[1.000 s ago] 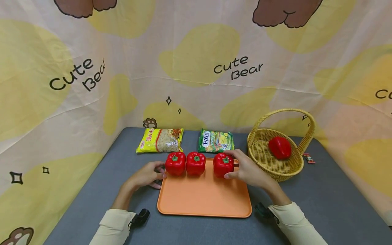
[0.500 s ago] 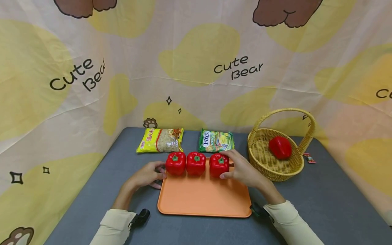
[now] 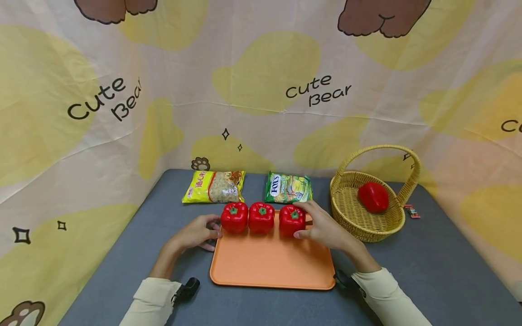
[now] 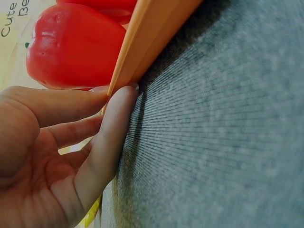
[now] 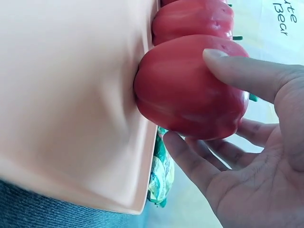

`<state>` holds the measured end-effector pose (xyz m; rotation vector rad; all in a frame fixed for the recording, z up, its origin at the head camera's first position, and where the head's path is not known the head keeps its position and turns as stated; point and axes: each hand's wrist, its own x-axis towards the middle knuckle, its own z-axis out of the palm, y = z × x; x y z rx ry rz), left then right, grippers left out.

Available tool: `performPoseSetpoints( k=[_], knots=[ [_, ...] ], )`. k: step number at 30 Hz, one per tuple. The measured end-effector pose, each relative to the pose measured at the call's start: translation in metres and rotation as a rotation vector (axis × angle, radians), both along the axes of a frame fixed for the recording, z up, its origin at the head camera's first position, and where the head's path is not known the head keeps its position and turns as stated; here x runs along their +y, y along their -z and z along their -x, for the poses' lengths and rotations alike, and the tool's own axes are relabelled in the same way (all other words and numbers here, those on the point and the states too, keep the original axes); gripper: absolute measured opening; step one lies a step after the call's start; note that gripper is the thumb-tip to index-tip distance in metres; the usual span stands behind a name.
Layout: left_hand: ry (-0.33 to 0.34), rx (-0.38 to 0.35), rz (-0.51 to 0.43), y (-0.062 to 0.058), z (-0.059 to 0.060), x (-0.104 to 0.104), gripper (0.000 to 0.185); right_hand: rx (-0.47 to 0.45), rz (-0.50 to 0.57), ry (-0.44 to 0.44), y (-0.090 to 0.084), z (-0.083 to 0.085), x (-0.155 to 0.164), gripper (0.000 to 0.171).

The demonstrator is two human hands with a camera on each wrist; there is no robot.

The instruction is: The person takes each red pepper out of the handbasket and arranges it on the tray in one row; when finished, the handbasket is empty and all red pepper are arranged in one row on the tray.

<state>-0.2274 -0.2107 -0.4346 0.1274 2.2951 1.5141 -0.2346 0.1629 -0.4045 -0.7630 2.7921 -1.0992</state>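
Right wrist: pepper [image 5: 190,90] within grip [image 5: 247,142].

A yellow snack bag [image 3: 213,186] lies flat on the grey surface [image 3: 440,267] at about 11 o'clock, with a green Fox's packet [image 3: 287,187] just beside it toward 12 o'clock. At 2 o'clock stands a wicker basket [image 3: 351,206] with an arched handle, and a single red pepper [image 3: 373,196] rests inside it. A small dark and red item [image 3: 411,211], too small to identify, lies just beyond the basket at 3 o'clock. Behind everything hangs a cream and yellow backdrop [image 3: 261,86] printed with "Cute Bear"
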Motion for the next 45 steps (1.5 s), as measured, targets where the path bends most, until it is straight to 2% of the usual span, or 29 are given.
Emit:
performPoseSetpoints(
  k=[9,31,39,45],
  knots=[
    [-0.024,-0.010,0.020,0.001,0.001,0.000,0.053,-0.012,-0.011,0.006,0.000,0.003,-0.002,0.080],
    [-0.026,-0.009,0.029,-0.002,-0.001,0.002,0.052,-0.021,0.005,-0.008,0.003,0.008,-0.006,0.083],
    [-0.026,-0.004,0.028,0.000,0.000,0.001,0.052,-0.067,0.046,0.006,-0.002,0.006,-0.002,0.083],
    [-0.021,-0.004,0.023,0.000,-0.001,0.002,0.051,-0.023,0.074,-0.010,-0.010,0.000,0.012,0.078]
  ],
)
